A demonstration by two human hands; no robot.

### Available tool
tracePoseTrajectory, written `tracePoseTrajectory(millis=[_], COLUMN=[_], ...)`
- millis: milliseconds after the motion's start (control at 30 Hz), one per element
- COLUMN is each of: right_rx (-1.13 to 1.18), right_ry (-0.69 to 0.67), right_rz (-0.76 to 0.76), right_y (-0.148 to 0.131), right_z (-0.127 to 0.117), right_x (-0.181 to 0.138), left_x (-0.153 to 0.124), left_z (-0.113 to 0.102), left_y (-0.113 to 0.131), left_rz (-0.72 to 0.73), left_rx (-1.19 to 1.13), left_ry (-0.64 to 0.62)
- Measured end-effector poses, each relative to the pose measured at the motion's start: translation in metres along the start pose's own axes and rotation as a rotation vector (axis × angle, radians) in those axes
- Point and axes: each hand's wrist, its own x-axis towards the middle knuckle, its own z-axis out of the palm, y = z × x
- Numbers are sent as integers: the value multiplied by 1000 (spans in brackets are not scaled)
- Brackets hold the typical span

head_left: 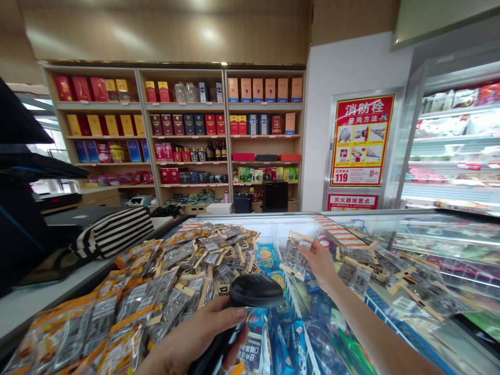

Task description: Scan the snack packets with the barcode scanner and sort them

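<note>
My left hand (197,336) is wrapped round a black barcode scanner (250,294) low in the middle of the view, its head pointing forward. My right hand (321,263) reaches out over the freezer and pinches a clear snack packet (294,255) with a yellow edge strip. A big heap of similar snack packets (172,281) lies to the left of the scanner. More of the same packets (390,273) are spread on the freezer's glass lid to the right of my right hand.
An open chest freezer (281,312) with colourful frozen goods sits below my hands. A striped bag (113,232) lies on the grey counter (35,299) at left. Wooden shelves (187,133) of boxed goods line the back wall. A refrigerated display (457,140) stands at right.
</note>
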Motion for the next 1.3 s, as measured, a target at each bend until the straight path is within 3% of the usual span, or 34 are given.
tracePoseTrajectory(millis=[200, 467, 633, 933, 1100, 1300], right_rx=[97, 130, 274, 218, 164, 296], right_ry=[-19, 105, 108, -3, -10, 17], right_rz=[51, 296, 410, 306, 262, 262], right_y=[2, 6, 6, 3, -7, -19], right_z=[-3, -22, -20, -9, -3, 6], right_x=[-1, 1, 2, -4, -10, -20], left_x=[-1, 1, 2, -2, -3, -5], left_z=[1, 1, 0, 4, 8, 10], left_y=[1, 1, 0, 5, 11, 18], left_rz=[14, -23, -35, -48, -49, -51], left_rx=[-39, -74, -25, 18, -18, 112], left_ry=[0, -1, -29, -32, 36, 68])
